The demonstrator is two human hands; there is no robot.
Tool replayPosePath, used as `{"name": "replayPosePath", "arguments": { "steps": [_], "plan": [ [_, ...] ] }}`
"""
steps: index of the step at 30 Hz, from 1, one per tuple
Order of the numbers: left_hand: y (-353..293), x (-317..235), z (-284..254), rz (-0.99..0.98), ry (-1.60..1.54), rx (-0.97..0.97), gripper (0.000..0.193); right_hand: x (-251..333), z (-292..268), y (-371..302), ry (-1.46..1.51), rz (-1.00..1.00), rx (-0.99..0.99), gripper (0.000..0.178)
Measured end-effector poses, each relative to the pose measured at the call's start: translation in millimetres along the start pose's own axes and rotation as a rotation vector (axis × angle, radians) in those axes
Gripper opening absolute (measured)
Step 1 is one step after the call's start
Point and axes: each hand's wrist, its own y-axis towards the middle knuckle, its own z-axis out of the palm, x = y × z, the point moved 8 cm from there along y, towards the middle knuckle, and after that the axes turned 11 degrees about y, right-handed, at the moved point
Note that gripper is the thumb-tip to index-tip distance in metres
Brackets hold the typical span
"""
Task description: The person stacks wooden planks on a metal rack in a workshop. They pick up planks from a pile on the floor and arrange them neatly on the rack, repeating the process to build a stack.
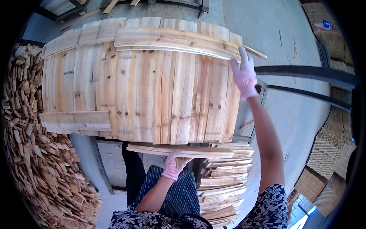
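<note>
Both my hands wear pale gloves with pink cuffs. Low in front of my lap, my left hand point(176, 165) is closed around a small stack of wooden boards point(183, 150), held level along the near edge of the worktop. My right hand point(244, 74) reaches to the far right corner, its thumb and fingers apart against the end of a long wooden board point(179, 40). That board rests over others across the far side of a wide surface of side-by-side planks point(141, 87). Parts of my right fingertips' contact are hard to make out.
A short board point(76, 121) lies at the near left of the planks. Heaped wood offcuts point(45, 164) fill the left side. Stacked boards point(225, 183) stand right of my lap. Dark metal bars point(301, 72) stretch rightward, toward bundled slats point(331, 149) along the right.
</note>
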Motion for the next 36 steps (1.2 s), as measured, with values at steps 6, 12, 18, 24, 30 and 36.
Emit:
{"name": "replayPosePath", "arguments": {
  "steps": [6, 12, 18, 24, 30, 36],
  "plan": [
    [10, -10, 36, -0.020, -0.003, 0.087, 0.063, 44, 75, 139, -0.382, -0.272, 0.353, 0.061],
    [11, 3, 7, -0.061, -0.110, -0.055, 0.068, 79, 123, 134, -0.585, -0.386, 0.883, 0.038],
    [17, -3, 40, -0.077, -0.037, -0.002, 0.074, 53, 96, 143, -0.326, -0.181, 0.761, 0.042],
    [-8, 5, 9, -0.089, 0.020, -0.030, 0.049, 44, 41, 79, -0.672, -0.566, 0.261, 0.053],
    [-127, -9, 58, -0.076, 0.131, -0.026, 0.035, 199, 60, -324, 0.181, -0.230, 1.665, 0.091],
    [-103, -13, 97, -0.141, 0.483, 0.206, 0.046, 189, 17, -284, 0.517, 0.081, 1.200, 0.103]
  ]
}}
